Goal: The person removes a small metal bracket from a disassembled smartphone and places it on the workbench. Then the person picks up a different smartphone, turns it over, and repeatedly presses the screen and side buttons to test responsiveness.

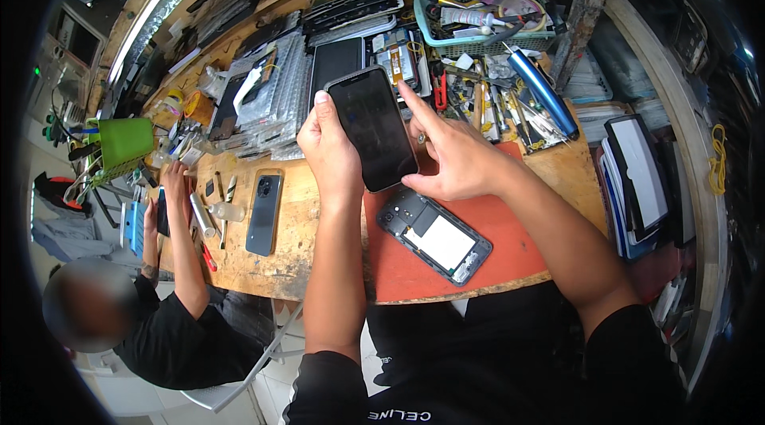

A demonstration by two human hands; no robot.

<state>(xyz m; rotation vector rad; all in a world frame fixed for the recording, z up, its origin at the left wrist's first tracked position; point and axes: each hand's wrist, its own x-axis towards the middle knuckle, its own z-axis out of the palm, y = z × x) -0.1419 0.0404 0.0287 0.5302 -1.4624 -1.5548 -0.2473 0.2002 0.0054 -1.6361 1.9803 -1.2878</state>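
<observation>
A black phone (373, 129) with a dark screen is held upright over the bench, and both my hands are on it. My left hand (329, 150) grips its left edge, thumb at the top corner. My right hand (448, 156) steadies the right edge, with the thumb under the lower corner and the index finger raised beside the screen. Below them an opened phone body (434, 235) lies face down on a red mat (494, 242), its inner parts and a white panel showing.
A dark grey phone (264, 213) lies back-up on the wooden bench (279, 266). A person in black sits at the left, a hand (173, 180) on the bench. A teal basket (478, 15), loose tools (494, 98), a blue cylinder (543, 90) and stacked screens (271, 90) crowd the back.
</observation>
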